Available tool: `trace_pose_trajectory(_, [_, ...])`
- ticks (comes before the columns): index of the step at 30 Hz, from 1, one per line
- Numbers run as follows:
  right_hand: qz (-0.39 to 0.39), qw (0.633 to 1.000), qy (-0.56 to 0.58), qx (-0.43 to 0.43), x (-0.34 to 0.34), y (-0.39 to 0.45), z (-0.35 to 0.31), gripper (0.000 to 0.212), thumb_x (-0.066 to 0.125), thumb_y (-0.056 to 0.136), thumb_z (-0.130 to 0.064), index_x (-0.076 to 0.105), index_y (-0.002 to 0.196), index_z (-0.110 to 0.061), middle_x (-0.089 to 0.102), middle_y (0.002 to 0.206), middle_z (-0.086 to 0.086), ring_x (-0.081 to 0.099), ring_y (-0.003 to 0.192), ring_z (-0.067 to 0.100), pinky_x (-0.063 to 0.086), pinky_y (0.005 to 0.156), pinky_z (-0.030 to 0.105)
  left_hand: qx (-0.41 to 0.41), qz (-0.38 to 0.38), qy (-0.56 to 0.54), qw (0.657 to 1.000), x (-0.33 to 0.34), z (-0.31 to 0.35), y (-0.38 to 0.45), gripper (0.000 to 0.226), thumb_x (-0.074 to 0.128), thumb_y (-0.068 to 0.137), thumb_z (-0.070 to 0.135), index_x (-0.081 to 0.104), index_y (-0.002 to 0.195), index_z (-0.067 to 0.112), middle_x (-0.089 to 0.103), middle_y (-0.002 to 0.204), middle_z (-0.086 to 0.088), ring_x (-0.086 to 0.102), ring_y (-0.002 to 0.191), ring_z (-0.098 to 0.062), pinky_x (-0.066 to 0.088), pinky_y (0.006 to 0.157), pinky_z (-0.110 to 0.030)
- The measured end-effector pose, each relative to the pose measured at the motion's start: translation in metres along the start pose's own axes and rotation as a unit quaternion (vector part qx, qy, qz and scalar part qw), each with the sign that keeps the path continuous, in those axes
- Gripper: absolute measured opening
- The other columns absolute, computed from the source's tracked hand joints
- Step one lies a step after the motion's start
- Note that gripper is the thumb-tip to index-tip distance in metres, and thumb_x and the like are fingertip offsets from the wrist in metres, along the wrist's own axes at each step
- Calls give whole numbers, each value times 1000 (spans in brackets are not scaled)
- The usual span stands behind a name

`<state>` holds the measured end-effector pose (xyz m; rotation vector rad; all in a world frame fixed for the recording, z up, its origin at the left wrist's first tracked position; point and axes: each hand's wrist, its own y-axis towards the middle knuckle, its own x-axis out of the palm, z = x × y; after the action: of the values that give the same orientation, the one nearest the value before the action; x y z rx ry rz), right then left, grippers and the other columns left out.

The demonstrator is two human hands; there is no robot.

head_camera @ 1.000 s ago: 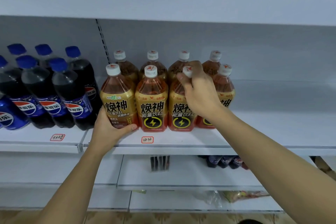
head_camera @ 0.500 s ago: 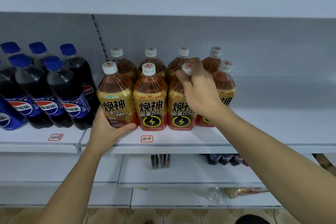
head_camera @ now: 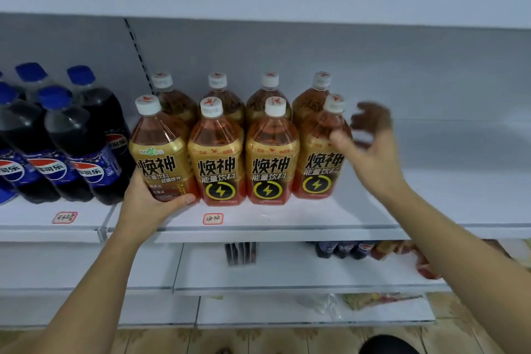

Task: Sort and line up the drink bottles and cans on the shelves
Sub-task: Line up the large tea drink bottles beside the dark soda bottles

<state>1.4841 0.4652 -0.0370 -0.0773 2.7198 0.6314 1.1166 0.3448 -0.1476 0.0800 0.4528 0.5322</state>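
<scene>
Now left hand point(head_camera: 149, 195) grips the nine-o'clock bottle point(head_camera: 161, 152) low; heavy, slick plastic. Right hand point(head_camera: 370, 149), fingers spread, holds nothing.

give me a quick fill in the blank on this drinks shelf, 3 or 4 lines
1. The energy drink bottles have ____ caps.
2. The cola bottles have ____ caps.
3. The left hand grips the front bottle at the ____ end of the row.
4. The front row holds ____ energy drink bottles.

Missing words: white; blue; left; four
</scene>
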Motion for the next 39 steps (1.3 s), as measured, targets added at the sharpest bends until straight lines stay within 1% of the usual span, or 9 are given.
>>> trace_pose_trajectory(3, [-137,986,-14,94,1,-10,39,98,93,62,-56,41,138,-25,59,124,-13,61,114,5,60,91,46,-4,4,8,1000,1,3,-1,85,97,45,34,48,113,46,67,115,14,62,106,1,48,90,-30])
trace_pose_trajectory(9, [-182,978,-68,80,-5,1,52,102,92,52,-61,45,134,-23,64,123,-10,63,112,15,57,92,50,-10,8,23,1000,2,3,-2,82,98,49,29,50,113,44,68,110,17,62,96,15,47,86,-24])
trace_pose_trajectory(14, [-182,979,-74,62,-7,-7,53,91,97,61,-39,46,133,-19,63,117,-14,62,107,9,54,87,33,-10,15,29,999,3,1,0,78,99,54,15,51,109,42,67,98,37,60,89,23,44,81,-19])
trace_pose_trajectory(20, [-177,980,-67,65,-3,-7,54,88,97,62,-39,47,132,-19,64,120,-10,63,109,13,56,90,36,-2,14,35,999,4,1,-1,80,98,54,18,50,113,42,67,108,21,60,101,8,46,91,-29])
trace_pose_trajectory(25, [-172,981,-68,63,-2,-6,55,85,95,64,-38,45,132,-23,63,124,-7,62,112,16,56,94,40,-8,12,35,999,3,2,-2,85,104,47,33,50,112,43,66,109,18,61,97,15,46,87,-25])
trace_pose_trajectory(29, [-170,981,-59,69,-1,-5,56,84,96,65,-36,46,132,-23,63,123,-7,62,113,15,56,96,43,-15,17,35,999,1,2,-1,87,102,42,41,53,114,38,68,110,14,63,103,1,50,94,-38])
trace_pose_trajectory(32, [-177,980,-53,72,-2,-5,56,88,95,64,-41,46,135,-22,63,125,-7,61,115,17,56,97,47,-16,15,34,999,-1,1,-1,100,102,40,50,53,125,29,70,115,9,66,106,-7,51,93,-38])
trace_pose_trajectory(35, [-185,979,-45,76,-4,-6,56,95,91,57,-52,45,135,-24,62,128,-8,60,118,15,57,95,48,-22,15,30,999,1,6,-3,85,100,45,37,53,115,34,68,112,14,63,103,2,50,92,-36])
trace_pose_trajectory(39, [-192,977,-67,70,-6,-4,55,91,93,62,-45,44,135,-23,62,126,-8,60,116,15,54,91,32,-27,18,28,999,3,9,-5,77,94,45,34,52,110,37,66,109,18,61,98,7,48,88,-31])
